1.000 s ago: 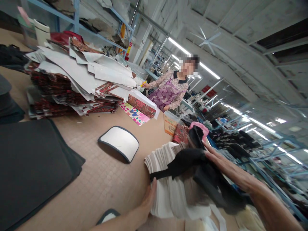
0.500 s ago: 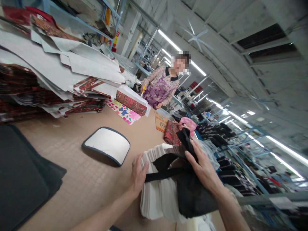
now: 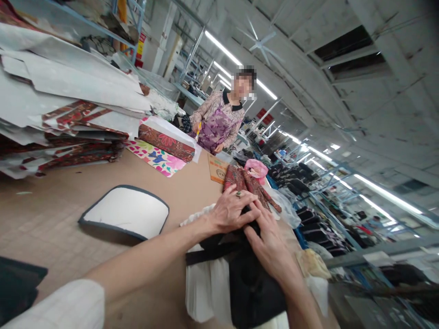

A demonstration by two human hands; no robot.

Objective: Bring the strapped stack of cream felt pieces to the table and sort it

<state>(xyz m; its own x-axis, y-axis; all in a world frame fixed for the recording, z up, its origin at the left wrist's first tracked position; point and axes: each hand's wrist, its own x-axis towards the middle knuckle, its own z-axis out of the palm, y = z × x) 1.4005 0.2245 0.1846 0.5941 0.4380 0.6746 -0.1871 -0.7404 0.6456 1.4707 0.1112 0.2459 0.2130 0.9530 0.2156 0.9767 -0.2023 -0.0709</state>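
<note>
A stack of white padded-looking pieces (image 3: 200, 292) stands on the table in front of me, with black cloth (image 3: 252, 285) draped around its right side and a black strip across its top. My left hand (image 3: 235, 210) reaches over the stack's far end, its fingers curled down on the black cloth against the fingers of my other hand. Gripping the same cloth from the right is my right hand (image 3: 270, 237). The fingertips of both hands are partly hidden. Left of the stack lies a curved white panel (image 3: 128, 210) with a dark edge.
Patterned cloth and white sheets form a tall pile (image 3: 78, 96) at the left. Floral pieces (image 3: 164, 144), a cardboard piece (image 3: 216, 169) and a red patterned roll (image 3: 235, 178) lie farther back. Dark sheets (image 3: 18, 283) are at lower left. A person (image 3: 221, 116) stands across the table.
My left hand has left the near left side of the stack and crossed over to the black cloth beside my right hand. The view has shifted slightly right.
</note>
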